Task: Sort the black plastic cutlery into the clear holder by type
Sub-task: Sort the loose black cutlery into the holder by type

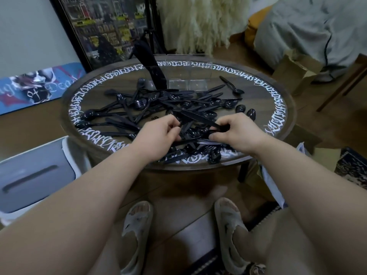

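left hand (158, 135) fingers curled into cutlery pile (162, 106), grip unclear | right hand (236, 133) pinches knife (198, 119) handle | pile mid-desk (278, 108) | clear holder (186, 76) at 12 o'clock rim, a black bundle (151, 64) in left compartment

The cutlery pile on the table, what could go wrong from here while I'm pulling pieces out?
1. The knife that the right hand pinches lies across the tangled cutlery pile; lifting it may drag neighbours along.
2. Spoons sit near the round table edge and could be knocked off.
3. The clear holder is hard to see.
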Available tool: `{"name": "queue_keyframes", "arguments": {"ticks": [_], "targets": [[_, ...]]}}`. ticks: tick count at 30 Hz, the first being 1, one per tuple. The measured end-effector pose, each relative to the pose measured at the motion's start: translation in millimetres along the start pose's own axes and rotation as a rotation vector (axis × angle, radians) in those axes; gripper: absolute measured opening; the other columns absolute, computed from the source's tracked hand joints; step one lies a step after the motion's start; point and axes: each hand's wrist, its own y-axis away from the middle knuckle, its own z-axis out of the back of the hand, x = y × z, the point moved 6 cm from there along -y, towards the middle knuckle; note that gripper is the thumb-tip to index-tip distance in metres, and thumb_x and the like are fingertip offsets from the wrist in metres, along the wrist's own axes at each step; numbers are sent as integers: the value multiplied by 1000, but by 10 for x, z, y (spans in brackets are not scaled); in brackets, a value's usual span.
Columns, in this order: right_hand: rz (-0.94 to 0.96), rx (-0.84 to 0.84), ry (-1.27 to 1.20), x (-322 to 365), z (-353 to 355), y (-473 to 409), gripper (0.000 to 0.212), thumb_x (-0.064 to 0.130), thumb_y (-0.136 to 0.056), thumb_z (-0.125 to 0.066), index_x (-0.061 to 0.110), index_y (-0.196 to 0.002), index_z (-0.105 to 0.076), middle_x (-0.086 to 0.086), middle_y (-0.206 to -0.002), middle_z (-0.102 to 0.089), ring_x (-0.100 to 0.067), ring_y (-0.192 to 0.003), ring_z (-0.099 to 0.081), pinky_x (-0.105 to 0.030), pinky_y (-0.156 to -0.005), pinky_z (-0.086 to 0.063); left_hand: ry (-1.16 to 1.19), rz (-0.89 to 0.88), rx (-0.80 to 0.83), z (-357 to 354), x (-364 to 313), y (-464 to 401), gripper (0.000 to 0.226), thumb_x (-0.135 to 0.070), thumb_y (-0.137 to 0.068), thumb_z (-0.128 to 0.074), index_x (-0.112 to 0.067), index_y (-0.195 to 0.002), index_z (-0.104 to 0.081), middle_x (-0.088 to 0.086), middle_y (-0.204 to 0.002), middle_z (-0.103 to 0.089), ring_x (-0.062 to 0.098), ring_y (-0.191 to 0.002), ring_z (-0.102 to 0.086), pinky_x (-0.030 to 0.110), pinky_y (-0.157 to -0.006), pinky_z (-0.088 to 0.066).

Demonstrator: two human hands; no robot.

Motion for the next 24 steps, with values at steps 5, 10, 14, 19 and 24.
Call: {"name": "queue_keyframes", "arguments": {"ticks": [5,10,14,19,24], "targets": [[2,-95,23,6,-202,-116,19,23,-77,-78,22,-69,-62,6,-69,-60,-10,-63,-53,-24,-59,-42,-24,16,144,-142,-17,55,16,-29,-101,-38,-20,-97,-49,1,-72,-63,16,-65,-59,33,-62,-46],[-103,-7,375,-233,-193,-185,24,36,-82,-71,14,-73,-65,0,-67,-61,-16,-64,-55,-29,-59,-44,-201,96,74,81,325,63,29,-42,-100,-37,-16,-91,-49,0,-75,-56,22,-75,-54,34,-64,-37],[-214,59,492,-432,-206,-189,19,34,-86,-68,15,-85,-73,0,-72,-62,-19,-74,-58,-30,-66,-48,-315,99,186,2,501,98,24,-39,-92,-56,-16,-86,-56,-6,-74,-55,15,-72,-53,29,-61,-36],[-242,13,458,-438,-217,-264,29,41,-82,-70,15,-93,-71,0,-79,-63,-21,-80,-58,-29,-63,-47,-421,75,257,-180,503,24,27,-41,-80,-70,-18,-93,-62,-7,-84,-59,16,-82,-57,29,-74,-47],[-243,56,472,-450,-242,-305,37,43,-78,-74,18,-104,-66,4,-82,-61,-17,-77,-57,-27,-62,-43,-418,91,250,-224,530,-54,34,-42,-77,-73,-16,-94,-59,-6,-80,-57,14,-75,-54,29,-67,-43]]}}
